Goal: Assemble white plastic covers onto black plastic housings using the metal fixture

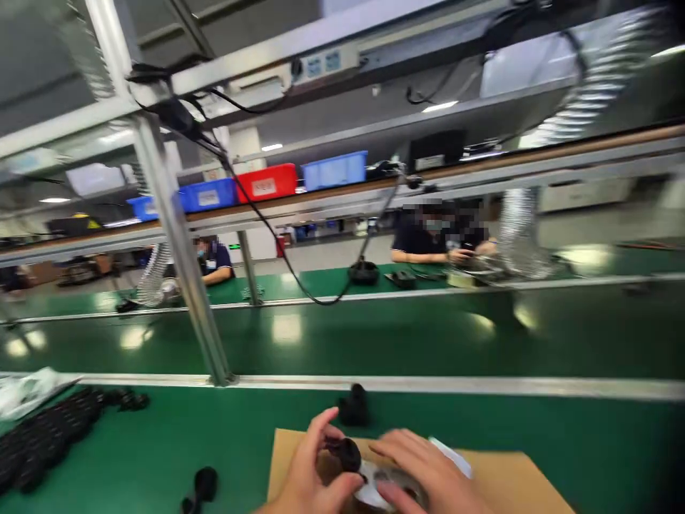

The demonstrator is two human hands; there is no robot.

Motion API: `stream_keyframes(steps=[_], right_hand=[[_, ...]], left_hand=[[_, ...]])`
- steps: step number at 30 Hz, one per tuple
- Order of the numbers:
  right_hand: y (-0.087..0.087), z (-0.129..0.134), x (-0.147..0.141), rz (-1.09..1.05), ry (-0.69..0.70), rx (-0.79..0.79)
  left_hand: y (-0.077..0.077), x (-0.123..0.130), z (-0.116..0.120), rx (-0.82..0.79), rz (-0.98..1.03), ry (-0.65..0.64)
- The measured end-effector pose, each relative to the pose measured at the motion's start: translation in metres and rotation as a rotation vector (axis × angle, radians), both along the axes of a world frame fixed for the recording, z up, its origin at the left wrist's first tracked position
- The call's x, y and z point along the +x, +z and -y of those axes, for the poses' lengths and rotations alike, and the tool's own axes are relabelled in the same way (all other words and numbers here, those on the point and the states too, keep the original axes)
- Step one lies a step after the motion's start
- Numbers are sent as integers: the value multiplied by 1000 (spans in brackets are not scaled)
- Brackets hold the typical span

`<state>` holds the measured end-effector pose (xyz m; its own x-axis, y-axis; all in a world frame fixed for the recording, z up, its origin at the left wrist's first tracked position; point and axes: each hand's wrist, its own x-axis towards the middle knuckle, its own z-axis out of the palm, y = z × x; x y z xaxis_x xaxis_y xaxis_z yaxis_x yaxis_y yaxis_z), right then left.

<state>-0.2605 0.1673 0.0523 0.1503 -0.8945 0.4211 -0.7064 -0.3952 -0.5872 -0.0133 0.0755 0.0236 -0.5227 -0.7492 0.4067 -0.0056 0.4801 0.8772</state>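
Near the bottom of the head view, my left hand (315, 471) curls round a small black round part (349, 455), thumb and fingers closed on it. My right hand (428, 475) lies over a light grey metal piece (369, 492) with holes, its fingers bent onto the top. The black part and the metal piece meet between my hands; whether they are joined I cannot tell. Beneath them is a brown cardboard sheet (495, 475). Another black part (354, 405) stands just beyond the cardboard, and a similar black part (205, 484) sits to the left.
Rows of black parts (48, 435) and a white plastic bag (26, 392) are at the left on the green table (133, 457). A metal post (182, 264) rises from the table's back rail. Beyond, two people (428, 235) sit at another bench. A black cable (278, 243) hangs down.
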Motion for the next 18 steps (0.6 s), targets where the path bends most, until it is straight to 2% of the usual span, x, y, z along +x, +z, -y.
stream_keyframes(steps=[1,4,8,11,14,18], right_hand=[[5,-2,5,89,-31,24],[17,-3,21,236,6,47],[19,-2,32,340,11,60],[16,-2,29,453,-40,111],[17,1,19,571,-71,121],[20,7,2,619,-116,101]], left_hand=[[2,-2,-3,4,14,-26],[4,-5,-5,-17,78,-66],[5,-5,-4,-102,98,-83],[9,-4,-3,-100,111,-111],[13,-2,-6,-25,179,-154],[13,1,-14,6,301,-233]])
